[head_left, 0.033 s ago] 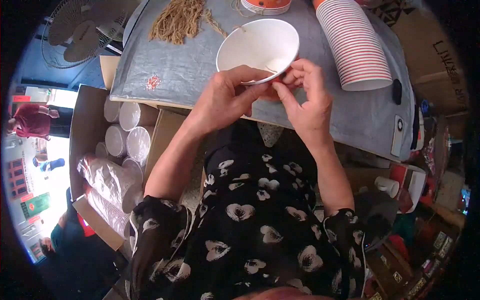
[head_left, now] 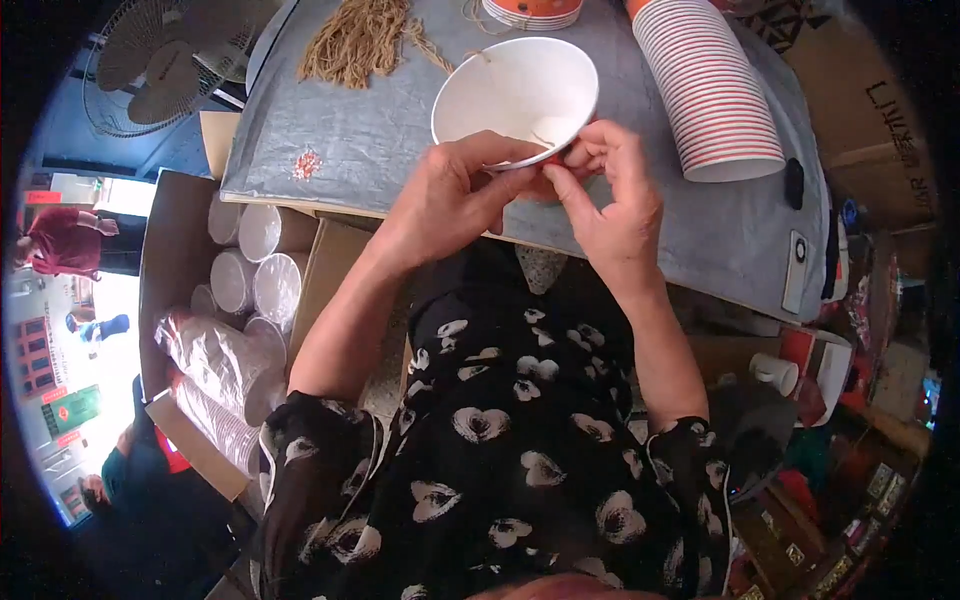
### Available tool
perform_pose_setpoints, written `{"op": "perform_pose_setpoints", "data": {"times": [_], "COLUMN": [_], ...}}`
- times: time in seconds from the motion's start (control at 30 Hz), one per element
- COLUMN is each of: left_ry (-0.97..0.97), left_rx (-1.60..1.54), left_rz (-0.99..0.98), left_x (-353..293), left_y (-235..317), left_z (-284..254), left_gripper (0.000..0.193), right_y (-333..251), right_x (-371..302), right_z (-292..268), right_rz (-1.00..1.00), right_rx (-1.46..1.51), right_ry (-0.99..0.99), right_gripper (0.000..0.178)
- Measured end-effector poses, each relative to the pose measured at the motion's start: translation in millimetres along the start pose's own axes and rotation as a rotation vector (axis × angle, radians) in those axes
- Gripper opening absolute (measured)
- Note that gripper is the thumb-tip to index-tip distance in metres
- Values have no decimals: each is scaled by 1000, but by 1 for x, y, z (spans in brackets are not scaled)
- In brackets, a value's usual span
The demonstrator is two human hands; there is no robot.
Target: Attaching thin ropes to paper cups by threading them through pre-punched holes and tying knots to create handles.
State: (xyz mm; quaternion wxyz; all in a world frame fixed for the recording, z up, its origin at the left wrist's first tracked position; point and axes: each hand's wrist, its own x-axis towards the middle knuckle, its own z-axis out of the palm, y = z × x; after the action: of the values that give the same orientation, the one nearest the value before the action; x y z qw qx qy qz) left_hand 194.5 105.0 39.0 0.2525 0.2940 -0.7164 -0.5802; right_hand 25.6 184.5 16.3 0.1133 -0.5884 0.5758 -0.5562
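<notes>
A white-lined paper bucket (head_left: 515,95) lies tilted near the table's front edge, its mouth facing me. Closed on its near rim is my left hand (head_left: 450,195), thumb outside and fingers over the edge. My right hand (head_left: 610,190) pinches at the outside of the same rim, close to the left fingertips. What the right fingers hold, perhaps a cord end, is too small to make out. A thin strand shows inside the bucket by the near rim. Brown twine (head_left: 432,50) runs to the bucket's far rim from a twine bundle (head_left: 355,42).
A long nested stack of paper buckets (head_left: 710,95) lies at the right of the grey-covered table (head_left: 350,150). Another orange bucket (head_left: 535,12) stands at the back. Small red-white scraps (head_left: 306,165) lie left. An open carton (head_left: 180,220) holds wrapped buckets beside the table.
</notes>
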Motion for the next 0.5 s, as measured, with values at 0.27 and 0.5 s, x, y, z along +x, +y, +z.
{"op": "perform_pose_setpoints", "data": {"times": [0.27, 0.5], "left_ry": [56, 126], "left_rx": [-63, -203], "left_rz": [-40, -67], "left_x": [-1, 1], "left_y": [-8, -10], "left_z": [4, 15], "left_gripper": [23, 23], "right_y": [10, 13], "right_x": [-3, -2], "right_z": [11, 15], "right_rz": [-220, -260], "right_rx": [-160, -217], "right_ry": [57, 93], "right_gripper": [25, 22]}}
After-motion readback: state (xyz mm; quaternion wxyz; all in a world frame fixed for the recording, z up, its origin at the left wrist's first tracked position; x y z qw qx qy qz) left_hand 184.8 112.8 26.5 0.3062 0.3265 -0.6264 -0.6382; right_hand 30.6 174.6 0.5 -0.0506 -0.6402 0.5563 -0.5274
